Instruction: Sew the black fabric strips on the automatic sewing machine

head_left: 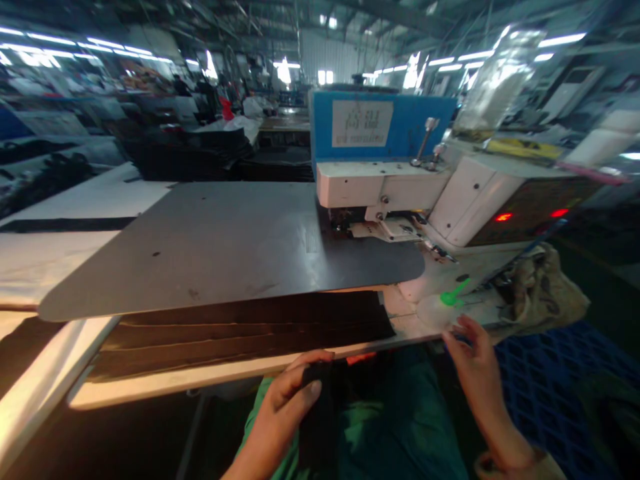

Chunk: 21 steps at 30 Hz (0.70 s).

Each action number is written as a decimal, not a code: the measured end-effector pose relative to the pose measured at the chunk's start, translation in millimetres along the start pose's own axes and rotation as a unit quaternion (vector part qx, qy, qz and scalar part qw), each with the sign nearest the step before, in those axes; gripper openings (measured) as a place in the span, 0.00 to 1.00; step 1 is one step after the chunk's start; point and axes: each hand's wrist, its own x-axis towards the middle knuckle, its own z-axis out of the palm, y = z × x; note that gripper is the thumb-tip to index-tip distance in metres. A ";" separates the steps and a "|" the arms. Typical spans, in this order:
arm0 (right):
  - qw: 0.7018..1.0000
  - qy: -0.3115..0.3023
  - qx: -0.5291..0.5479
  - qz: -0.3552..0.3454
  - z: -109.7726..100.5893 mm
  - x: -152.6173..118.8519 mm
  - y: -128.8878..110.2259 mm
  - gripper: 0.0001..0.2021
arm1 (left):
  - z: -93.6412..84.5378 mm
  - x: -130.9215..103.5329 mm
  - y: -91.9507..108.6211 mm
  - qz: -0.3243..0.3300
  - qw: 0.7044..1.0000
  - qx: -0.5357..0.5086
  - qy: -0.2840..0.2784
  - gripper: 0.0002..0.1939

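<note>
My left hand [293, 397] is closed on a dark strip of fabric [319, 420], thumb on top, in front of the table's near edge. The strip hangs down over my lap. My right hand [475, 363] is at the table edge on the right, its fingers loosely bent and apart, with nothing visible in them. Just beyond it stands a pale squeeze bottle with a green spout [451, 298]. Ahead is a sewing machine [383, 183] with a blue cover; a flat grey metal plate [240, 240] extends left from below its head.
Dark fabric pieces [240, 327] lie layered under the plate's front edge. A cloth bag [550, 293] hangs at the right, near a blue lattice crate [545, 380]. A clear plastic bottle [500, 83] and a white thread cone [607, 137] top the machine. Dark stacks [185, 153] stand behind.
</note>
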 end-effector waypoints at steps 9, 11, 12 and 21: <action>0.996 -0.077 -0.044 0.029 19.4 48.3 41.9 0.31 | 5.4 3.2 0.3 0.012 0.997 -0.047 -0.062 0.13; 0.995 -0.066 -0.063 0.029 20.1 46.2 42.5 0.28 | 4.6 3.1 -0.7 0.007 0.997 -0.050 -0.058 0.13; 0.995 -0.071 -0.061 0.023 19.6 43.1 41.0 0.27 | 4.5 3.1 -1.4 0.003 0.997 -0.055 -0.051 0.13; 0.916 -0.219 -0.168 -0.292 1.8 -21.2 -30.6 0.26 | 6.4 7.9 -7.2 -0.059 0.989 -0.134 -0.006 0.14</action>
